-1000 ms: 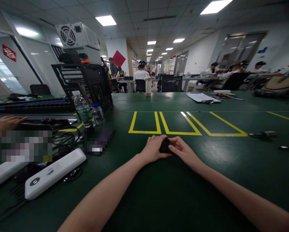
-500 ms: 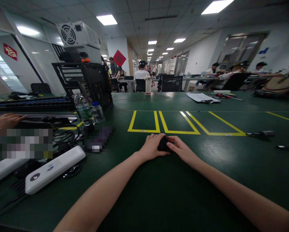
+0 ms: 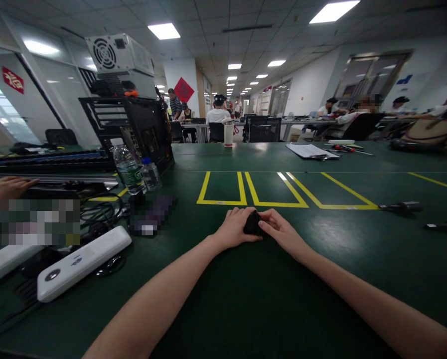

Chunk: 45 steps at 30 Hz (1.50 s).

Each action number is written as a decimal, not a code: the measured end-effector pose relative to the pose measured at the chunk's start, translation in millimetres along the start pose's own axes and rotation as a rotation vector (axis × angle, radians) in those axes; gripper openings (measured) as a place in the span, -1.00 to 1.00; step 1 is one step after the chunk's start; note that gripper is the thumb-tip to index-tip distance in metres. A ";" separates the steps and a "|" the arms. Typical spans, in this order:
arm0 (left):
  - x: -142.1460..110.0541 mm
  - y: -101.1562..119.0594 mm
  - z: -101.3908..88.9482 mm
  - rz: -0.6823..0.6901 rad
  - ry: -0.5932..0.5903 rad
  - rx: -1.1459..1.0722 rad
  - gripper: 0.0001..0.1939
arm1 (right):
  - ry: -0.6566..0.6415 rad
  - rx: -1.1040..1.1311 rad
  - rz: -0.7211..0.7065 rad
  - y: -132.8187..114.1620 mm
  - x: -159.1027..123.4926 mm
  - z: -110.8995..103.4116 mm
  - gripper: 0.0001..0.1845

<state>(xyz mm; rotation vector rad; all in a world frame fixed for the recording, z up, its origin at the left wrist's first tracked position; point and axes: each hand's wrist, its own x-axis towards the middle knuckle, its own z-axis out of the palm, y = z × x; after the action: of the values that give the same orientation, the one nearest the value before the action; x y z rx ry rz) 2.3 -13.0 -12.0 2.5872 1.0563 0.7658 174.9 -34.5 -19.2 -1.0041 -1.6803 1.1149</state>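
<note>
A small black object (image 3: 251, 224) is held between my two hands, low over the green table (image 3: 268, 294); its kind cannot be made out. My left hand (image 3: 235, 225) wraps its left side, thumb below and fingers over the top. On the other side, the fingertips and thumb of my right hand (image 3: 277, 224) pinch its right edge. Both hands are closed on it, and they cover much of its surface. Just beyond them, yellow tape outlines (image 3: 222, 203) mark the tabletop.
Left of my arms lie a white elongated device (image 3: 84, 263), tangled black cables (image 3: 102, 212) and two plastic bottles (image 3: 128, 169) beside an open black computer case (image 3: 148, 132). Another person's hand (image 3: 8, 190) rests at far left. Screwdriver-like tools (image 3: 404, 207) lie right; a clipboard (image 3: 311, 151) sits farther back.
Almost nothing differs. Both hands keep their hold on the black object, and the view has shifted very slightly.
</note>
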 end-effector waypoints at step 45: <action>0.0 1.8 -1.2 0.005 0.003 0.015 -0.35 | -0.018 0.023 -0.010 -7.2 -5.1 0.7 -0.77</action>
<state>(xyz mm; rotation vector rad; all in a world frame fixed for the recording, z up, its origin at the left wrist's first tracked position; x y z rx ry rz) 2.7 -14.2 -10.2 2.6027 1.0611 0.7656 174.6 -41.3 -13.7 -0.9733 -1.6817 1.1372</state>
